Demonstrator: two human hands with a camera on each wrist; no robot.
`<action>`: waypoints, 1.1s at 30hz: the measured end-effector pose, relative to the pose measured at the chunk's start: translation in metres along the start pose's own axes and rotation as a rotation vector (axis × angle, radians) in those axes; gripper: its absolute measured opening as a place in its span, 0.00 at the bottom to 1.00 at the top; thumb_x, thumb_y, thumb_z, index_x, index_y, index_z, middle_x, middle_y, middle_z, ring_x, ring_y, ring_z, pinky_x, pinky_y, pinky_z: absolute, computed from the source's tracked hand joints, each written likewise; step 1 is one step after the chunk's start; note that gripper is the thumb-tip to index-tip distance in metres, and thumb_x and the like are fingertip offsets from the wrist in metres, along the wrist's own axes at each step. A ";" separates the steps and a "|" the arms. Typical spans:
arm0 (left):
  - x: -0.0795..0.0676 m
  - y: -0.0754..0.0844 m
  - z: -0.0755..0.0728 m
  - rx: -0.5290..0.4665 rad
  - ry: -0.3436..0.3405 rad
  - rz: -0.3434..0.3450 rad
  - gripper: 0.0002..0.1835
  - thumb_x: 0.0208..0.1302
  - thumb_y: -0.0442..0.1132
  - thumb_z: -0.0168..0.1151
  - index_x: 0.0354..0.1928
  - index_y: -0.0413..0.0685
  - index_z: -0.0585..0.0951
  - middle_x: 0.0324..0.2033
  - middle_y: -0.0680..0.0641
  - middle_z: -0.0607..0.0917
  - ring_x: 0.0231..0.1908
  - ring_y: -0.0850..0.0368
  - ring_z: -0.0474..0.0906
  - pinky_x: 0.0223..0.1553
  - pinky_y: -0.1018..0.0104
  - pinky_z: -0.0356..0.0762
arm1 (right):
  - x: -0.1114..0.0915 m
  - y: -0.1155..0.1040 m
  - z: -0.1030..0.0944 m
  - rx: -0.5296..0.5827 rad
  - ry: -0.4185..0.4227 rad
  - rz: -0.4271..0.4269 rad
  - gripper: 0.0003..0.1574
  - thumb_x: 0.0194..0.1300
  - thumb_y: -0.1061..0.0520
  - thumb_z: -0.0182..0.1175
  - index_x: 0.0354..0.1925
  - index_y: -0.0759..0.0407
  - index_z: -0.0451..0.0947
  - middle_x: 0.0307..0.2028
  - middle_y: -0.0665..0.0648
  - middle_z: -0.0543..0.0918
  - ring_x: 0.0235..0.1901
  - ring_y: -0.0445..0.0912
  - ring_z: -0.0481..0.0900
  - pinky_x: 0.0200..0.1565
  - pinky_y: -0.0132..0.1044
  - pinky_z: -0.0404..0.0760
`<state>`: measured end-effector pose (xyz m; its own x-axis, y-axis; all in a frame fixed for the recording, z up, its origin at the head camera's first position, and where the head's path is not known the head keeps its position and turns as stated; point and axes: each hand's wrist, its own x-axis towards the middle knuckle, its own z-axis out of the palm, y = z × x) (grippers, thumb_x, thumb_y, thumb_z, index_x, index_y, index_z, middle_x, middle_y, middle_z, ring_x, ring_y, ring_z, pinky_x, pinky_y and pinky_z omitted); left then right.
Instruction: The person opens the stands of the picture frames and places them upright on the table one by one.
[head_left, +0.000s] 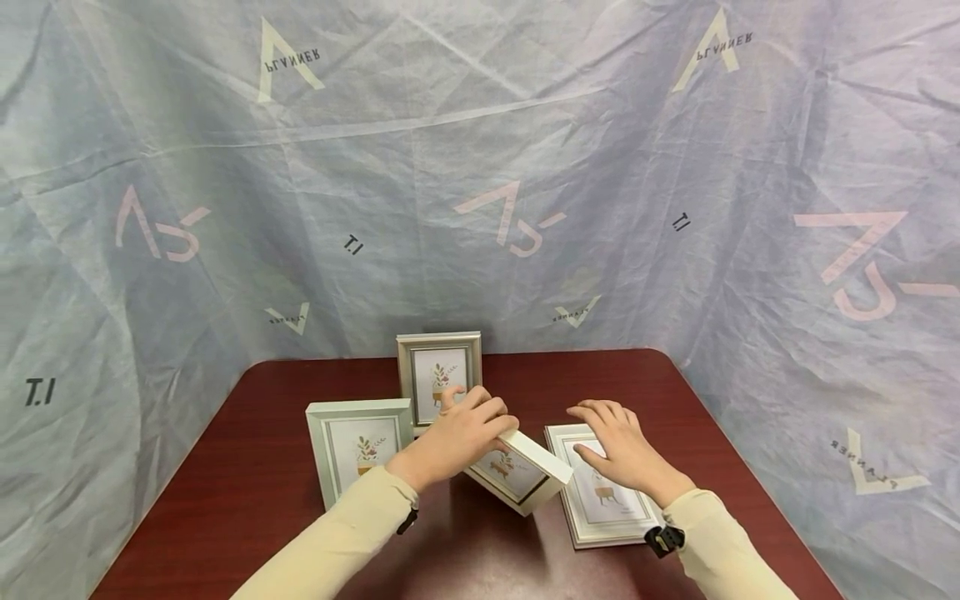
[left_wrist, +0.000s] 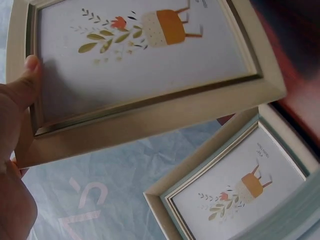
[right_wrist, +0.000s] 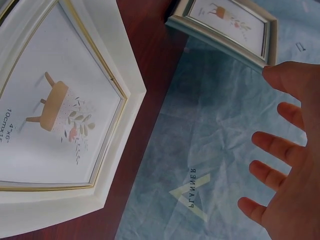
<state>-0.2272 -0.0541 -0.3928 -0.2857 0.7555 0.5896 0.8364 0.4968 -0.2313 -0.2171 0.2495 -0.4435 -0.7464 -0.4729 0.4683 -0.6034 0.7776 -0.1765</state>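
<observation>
My left hand (head_left: pixel 465 429) grips a cream picture frame (head_left: pixel 517 471) by its upper edge. The frame is tilted; in the left wrist view its border (left_wrist: pixel 150 122) runs across the front, with my thumb (left_wrist: pixel 30 75) on its face. To the right, a white picture frame (head_left: pixel 600 487) lies face up on the table. Over its far end hovers my right hand (head_left: pixel 622 446), fingers spread and holding nothing. The right wrist view shows this hand (right_wrist: pixel 295 185) apart from the white frame's border (right_wrist: pixel 120 115).
A pale green picture frame (head_left: pixel 363 446) stands at the left, partly behind my left arm. Further back, a champagne-coloured frame (head_left: pixel 438 379) stands upright near the table's far edge. Grey printed cloth (head_left: pixel 480 167) hangs around the dark red table (head_left: pixel 300 383).
</observation>
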 end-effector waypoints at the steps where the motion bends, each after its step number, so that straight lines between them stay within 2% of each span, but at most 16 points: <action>1: 0.000 -0.001 0.000 -0.007 0.003 0.000 0.19 0.50 0.52 0.73 0.44 0.59 0.82 0.39 0.59 0.78 0.44 0.58 0.70 0.49 0.42 0.60 | 0.000 0.000 0.000 -0.001 0.002 -0.004 0.32 0.58 0.56 0.69 0.60 0.60 0.74 0.57 0.62 0.74 0.59 0.60 0.68 0.54 0.63 0.62; 6: 0.000 -0.004 -0.004 -0.022 0.019 0.020 0.19 0.46 0.51 0.77 0.41 0.62 0.83 0.38 0.58 0.77 0.44 0.58 0.70 0.50 0.40 0.58 | 0.000 0.000 -0.001 -0.006 0.002 -0.017 0.32 0.58 0.56 0.69 0.60 0.60 0.74 0.57 0.61 0.74 0.58 0.60 0.68 0.53 0.63 0.63; 10: 0.000 -0.005 -0.009 -0.033 0.020 0.034 0.18 0.46 0.43 0.80 0.39 0.63 0.83 0.37 0.59 0.77 0.44 0.57 0.71 0.50 0.39 0.59 | 0.000 0.000 -0.003 -0.005 -0.004 -0.017 0.32 0.58 0.57 0.69 0.61 0.60 0.74 0.58 0.62 0.74 0.58 0.60 0.68 0.53 0.63 0.62; 15: 0.000 -0.006 -0.014 -0.066 0.021 0.040 0.17 0.48 0.34 0.77 0.38 0.63 0.84 0.37 0.59 0.78 0.45 0.58 0.72 0.50 0.39 0.61 | 0.001 -0.001 -0.003 -0.001 -0.012 -0.018 0.32 0.58 0.57 0.69 0.61 0.60 0.74 0.58 0.64 0.74 0.58 0.61 0.68 0.53 0.64 0.62; 19: 0.000 -0.008 -0.015 -0.087 0.035 0.061 0.17 0.47 0.32 0.75 0.37 0.63 0.85 0.37 0.60 0.79 0.44 0.59 0.72 0.50 0.39 0.60 | 0.002 -0.003 -0.004 -0.007 -0.012 -0.019 0.33 0.58 0.56 0.69 0.61 0.59 0.74 0.58 0.63 0.74 0.58 0.61 0.68 0.54 0.64 0.62; 25: -0.004 -0.013 -0.015 -0.147 0.092 0.080 0.18 0.42 0.28 0.73 0.34 0.59 0.84 0.37 0.59 0.80 0.44 0.59 0.73 0.51 0.39 0.59 | 0.003 -0.005 -0.005 -0.017 -0.010 -0.025 0.34 0.58 0.56 0.69 0.62 0.57 0.73 0.59 0.62 0.73 0.59 0.60 0.68 0.54 0.64 0.62; 33: -0.009 -0.018 -0.011 -0.164 0.199 0.116 0.18 0.41 0.25 0.71 0.32 0.58 0.83 0.36 0.60 0.81 0.43 0.60 0.74 0.49 0.41 0.58 | 0.003 -0.007 -0.005 -0.015 0.017 -0.062 0.34 0.57 0.57 0.69 0.62 0.58 0.73 0.59 0.62 0.73 0.58 0.60 0.68 0.53 0.63 0.62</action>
<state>-0.2339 -0.0746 -0.3852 -0.0998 0.6963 0.7108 0.9274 0.3239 -0.1871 -0.2139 0.2445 -0.4370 -0.7025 -0.5138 0.4924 -0.6442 0.7532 -0.1332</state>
